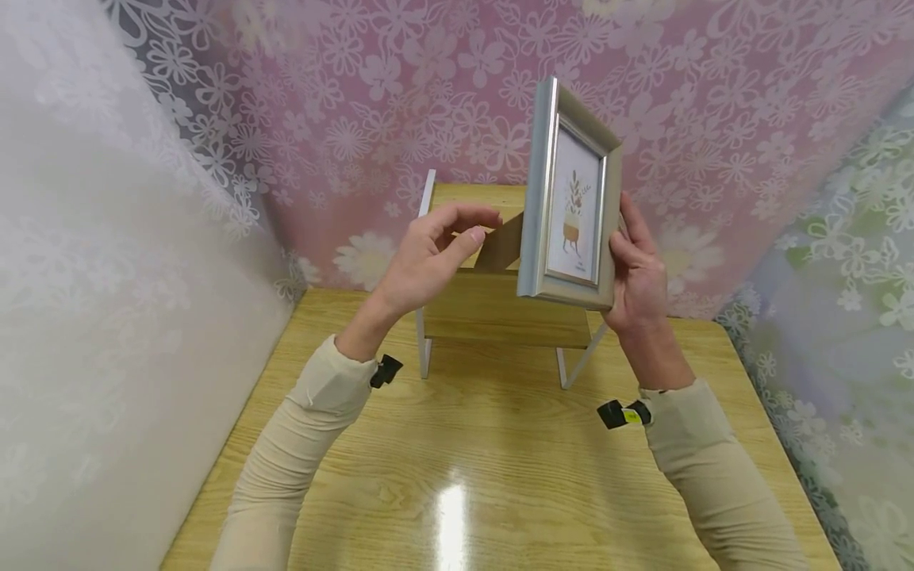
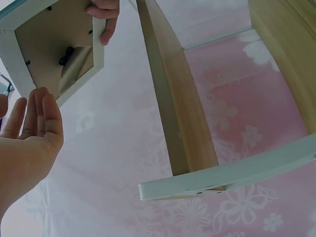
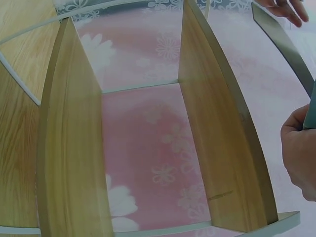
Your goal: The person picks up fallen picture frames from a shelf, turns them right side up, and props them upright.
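A picture frame with a plant print is raised upright above a small wooden shelf. My right hand grips it by its right edge, thumb at the front. From the frame's back a brown support leg sticks out to the left. My left hand is near the tip of that leg, fingers loosely bent and nothing between them. The left wrist view shows the frame's brown back, with a dark hinge and small clips. In the right wrist view the support leg angles away from the backing.
The two-tier shelf stands on white metal legs at the back of a wooden table. Behind it is a pink floral backdrop, with pale sheets at the sides. Each wrist carries a small black camera.
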Tool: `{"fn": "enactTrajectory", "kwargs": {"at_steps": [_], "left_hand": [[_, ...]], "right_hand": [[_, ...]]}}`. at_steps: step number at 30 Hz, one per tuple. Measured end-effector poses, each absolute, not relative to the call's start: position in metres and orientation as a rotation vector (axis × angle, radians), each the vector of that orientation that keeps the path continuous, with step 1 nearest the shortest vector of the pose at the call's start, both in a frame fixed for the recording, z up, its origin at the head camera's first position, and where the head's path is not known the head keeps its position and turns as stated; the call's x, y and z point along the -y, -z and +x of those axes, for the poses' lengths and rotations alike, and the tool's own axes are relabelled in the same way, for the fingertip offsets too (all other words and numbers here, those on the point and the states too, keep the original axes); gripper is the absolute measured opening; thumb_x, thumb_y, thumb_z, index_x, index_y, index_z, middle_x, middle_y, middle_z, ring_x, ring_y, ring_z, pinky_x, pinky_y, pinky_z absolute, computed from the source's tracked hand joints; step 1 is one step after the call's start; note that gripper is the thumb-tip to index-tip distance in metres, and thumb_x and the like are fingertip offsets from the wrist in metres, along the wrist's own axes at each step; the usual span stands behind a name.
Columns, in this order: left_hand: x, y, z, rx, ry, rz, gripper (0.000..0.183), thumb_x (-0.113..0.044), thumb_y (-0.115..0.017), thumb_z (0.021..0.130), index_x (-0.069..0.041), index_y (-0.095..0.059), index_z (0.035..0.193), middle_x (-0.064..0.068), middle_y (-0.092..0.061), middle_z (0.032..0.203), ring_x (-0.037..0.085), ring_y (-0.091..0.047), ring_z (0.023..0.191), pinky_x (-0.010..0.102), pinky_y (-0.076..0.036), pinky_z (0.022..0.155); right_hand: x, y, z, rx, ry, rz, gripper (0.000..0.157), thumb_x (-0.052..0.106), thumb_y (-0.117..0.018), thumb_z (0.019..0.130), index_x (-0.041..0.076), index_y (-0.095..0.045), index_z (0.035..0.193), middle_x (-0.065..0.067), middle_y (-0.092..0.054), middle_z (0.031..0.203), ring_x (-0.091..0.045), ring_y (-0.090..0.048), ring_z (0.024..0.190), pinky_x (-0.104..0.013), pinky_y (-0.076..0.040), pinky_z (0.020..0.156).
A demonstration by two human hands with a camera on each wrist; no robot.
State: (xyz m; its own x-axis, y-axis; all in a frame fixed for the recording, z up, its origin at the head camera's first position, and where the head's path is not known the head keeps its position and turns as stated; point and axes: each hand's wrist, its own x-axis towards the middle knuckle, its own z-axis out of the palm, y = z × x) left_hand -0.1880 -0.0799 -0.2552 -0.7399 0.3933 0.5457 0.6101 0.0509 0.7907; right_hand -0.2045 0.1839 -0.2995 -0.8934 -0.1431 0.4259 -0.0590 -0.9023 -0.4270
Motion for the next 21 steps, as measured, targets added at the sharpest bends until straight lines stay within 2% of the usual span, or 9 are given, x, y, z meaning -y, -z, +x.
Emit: {"fn": "enactTrajectory", "kwargs": {"at_steps": [6,13,21], "left_hand": [[0.075,0.250,-0.186,2.065,1.900,-1.082,0.034,-0.010,-0.049,0.098,0.001,-0.050,0.130,0.014,-0.060,0.116,0.024,-0.060,0.103,0.035,-0.049,0.089],[0.073,0.248,-0.187,2.090,1.814,-1.071,0.047,-0.007,-0.060,0.091,-0.001,-0.044,0.134,0.013,-0.061,0.114,0.019,-0.059,0.095,0.033,-0.051,0.076],[0.072,0.248,-0.188,2.122,1.820,-1.027,0.058,-0.006,-0.065,0.087,-0.004,-0.038,0.138,0.012,-0.059,0.115,0.019,-0.059,0.093,0.033,-0.051,0.078]], "right_hand": [[-0.180,0.294,-0.202,-0.879,2.984,-0.691,0.047,0.001,-0.033,0.101,0.011,-0.036,0.147,-0.015,-0.030,0.151,-0.028,-0.045,0.129,-0.040,-0.046,0.094],[-0.174,0.287,-0.202,-1.136,3.005,-0.741,0.048,-0.002,-0.033,0.099,0.010,-0.037,0.146,-0.013,-0.031,0.150,-0.025,-0.037,0.135,-0.034,-0.045,0.097],[-0.173,0.282,-0.203,-1.220,3.027,-0.783,0.049,-0.004,-0.034,0.098,0.010,-0.039,0.145,-0.012,-0.034,0.149,-0.027,-0.038,0.133,-0.034,-0.045,0.097]]}}
